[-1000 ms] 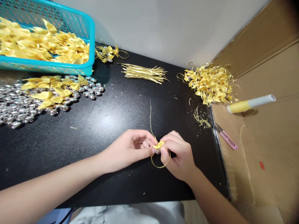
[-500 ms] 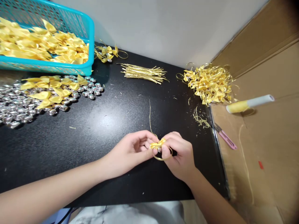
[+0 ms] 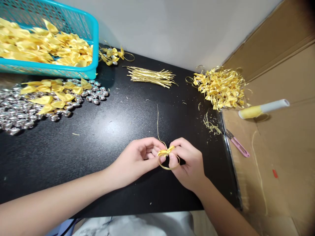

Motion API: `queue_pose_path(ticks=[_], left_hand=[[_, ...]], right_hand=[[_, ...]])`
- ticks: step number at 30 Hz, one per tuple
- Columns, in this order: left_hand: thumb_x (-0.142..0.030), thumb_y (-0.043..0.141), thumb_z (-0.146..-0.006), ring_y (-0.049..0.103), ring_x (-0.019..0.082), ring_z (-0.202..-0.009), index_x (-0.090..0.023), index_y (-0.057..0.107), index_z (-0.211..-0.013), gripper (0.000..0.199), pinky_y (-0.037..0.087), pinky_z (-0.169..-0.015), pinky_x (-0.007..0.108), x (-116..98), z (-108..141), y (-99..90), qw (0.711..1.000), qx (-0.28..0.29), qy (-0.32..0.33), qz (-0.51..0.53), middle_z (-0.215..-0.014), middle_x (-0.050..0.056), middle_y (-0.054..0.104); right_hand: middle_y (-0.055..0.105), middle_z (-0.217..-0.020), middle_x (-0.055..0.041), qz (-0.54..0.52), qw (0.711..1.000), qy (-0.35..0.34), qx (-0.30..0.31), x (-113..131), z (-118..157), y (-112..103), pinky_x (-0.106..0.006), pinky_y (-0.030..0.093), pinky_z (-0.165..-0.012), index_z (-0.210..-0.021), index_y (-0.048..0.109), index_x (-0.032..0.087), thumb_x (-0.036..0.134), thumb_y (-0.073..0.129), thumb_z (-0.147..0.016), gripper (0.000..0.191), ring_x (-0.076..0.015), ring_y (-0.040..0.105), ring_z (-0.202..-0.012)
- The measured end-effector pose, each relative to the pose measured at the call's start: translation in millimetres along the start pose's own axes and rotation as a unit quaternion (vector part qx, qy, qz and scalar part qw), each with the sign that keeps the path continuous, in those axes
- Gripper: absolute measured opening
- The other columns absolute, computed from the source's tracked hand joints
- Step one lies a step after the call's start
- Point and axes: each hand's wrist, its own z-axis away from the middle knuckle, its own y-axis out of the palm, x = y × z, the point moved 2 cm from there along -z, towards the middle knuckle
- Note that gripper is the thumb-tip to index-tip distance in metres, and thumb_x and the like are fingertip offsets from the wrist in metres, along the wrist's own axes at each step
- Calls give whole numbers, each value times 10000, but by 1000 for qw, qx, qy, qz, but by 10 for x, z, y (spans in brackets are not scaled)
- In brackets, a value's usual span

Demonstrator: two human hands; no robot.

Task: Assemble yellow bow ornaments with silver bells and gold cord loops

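- Pinching a yellow bow (image 3: 166,152) from 2 sides: fingers (image 3: 155,163) of left hand (image 3: 140,159) and right hand (image 3: 189,162).
- Bow is over the table (image 3: 128,203), gold loop (image 3: 168,168) on its near side.

The surface (image 3: 137,108) is black and shiny. At the back left sits a blue-green basket (image 3: 61,68). In front of it is a wide pile of silver beads (image 3: 14,106). Just beside the basket is a small bunch of bows (image 3: 112,55), yellow with silver bits. A bundle of gold strips (image 3: 151,77) lies near the back. Over on the right are a big heap of bows (image 3: 221,87) and some thin scraps (image 3: 211,124).
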Motion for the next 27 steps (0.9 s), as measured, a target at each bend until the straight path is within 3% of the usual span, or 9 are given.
queue_pose_path(ticks=[11,17,27], left_hand=[[-277,702,-790,521,98,-626,-151,631,-859,161,453,-588,205,-4,42,9,986,-59,64,-144,-700,-14,602],[-337,654,-816,528,110,-584,-147,596,-759,207,428,-533,212,-61,34,-7,972,-22,34,-232,-651,-3,596],[-352,641,-821,547,124,-603,-145,630,-744,221,446,-555,223,-37,25,-10,974,-26,31,-225,-658,12,628]], right_hand=[[602,-706,-28,13,1000,-3,-7,-14,26,49,-283,466,-650,-640,587,187,196,507,-878,251,-139,556,-669],[594,-712,-27,22,1000,-2,-7,-15,37,51,-279,466,-632,-625,563,193,208,507,-878,260,-140,554,-675],[581,-718,-28,26,1000,-6,7,-16,46,79,-278,469,-628,-652,563,191,198,491,-883,242,-142,554,-666]])
